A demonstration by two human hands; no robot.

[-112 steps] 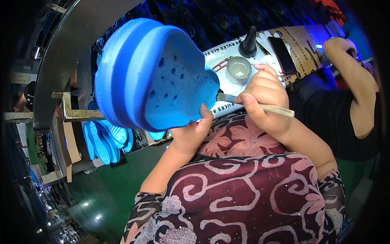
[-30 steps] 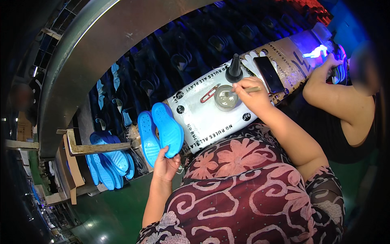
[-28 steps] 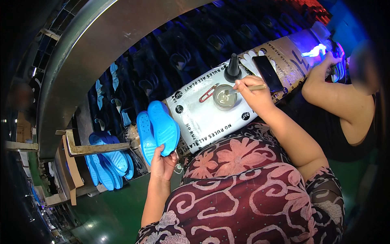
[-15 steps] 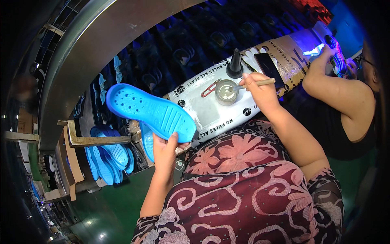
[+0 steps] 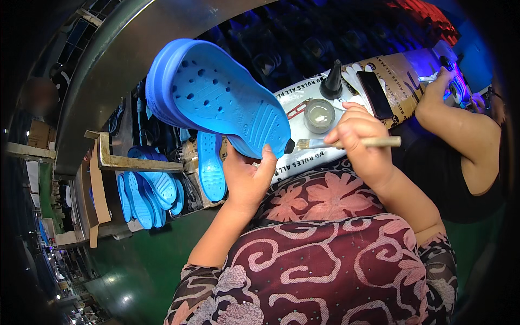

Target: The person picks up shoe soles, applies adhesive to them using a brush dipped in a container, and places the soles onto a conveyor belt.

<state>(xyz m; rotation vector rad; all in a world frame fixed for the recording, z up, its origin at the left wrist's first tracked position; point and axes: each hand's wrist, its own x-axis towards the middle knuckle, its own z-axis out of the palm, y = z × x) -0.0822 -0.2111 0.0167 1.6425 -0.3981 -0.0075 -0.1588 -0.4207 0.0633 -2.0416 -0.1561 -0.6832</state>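
Note:
My left hand [image 5: 246, 176] grips a bright blue perforated shoe sole [image 5: 227, 103] by its lower end, thumb along the edge. The sole is raised and tilted, its dotted, ridged face toward me. A small black piece [image 5: 290, 146] sits at its near tip. In my right hand [image 5: 365, 146] is a flat brush [image 5: 382, 142] with a wooden handle, closed fingers around it. Its bristles point left, just beside the black piece; whether they touch I cannot tell. Behind the brush stands a clear cup [image 5: 319, 115] of pale liquid on the white-wrapped surface [image 5: 295, 160].
Near the cup are a black cone-tipped bottle [image 5: 332, 81], a red-edged clip-like item [image 5: 297, 110], a phone [image 5: 374, 93] and white gloves [image 5: 355, 77]. Another blue sole [image 5: 211, 168] lies under the held one; several more [image 5: 143, 195] hang left beside a wooden frame [image 5: 141, 163]. A co-worker's arm [image 5: 455, 130] is at right.
The brush has left the cup and come down and left toward the sole's near end. My left hand has lifted the sole up and right, closer to the head camera.

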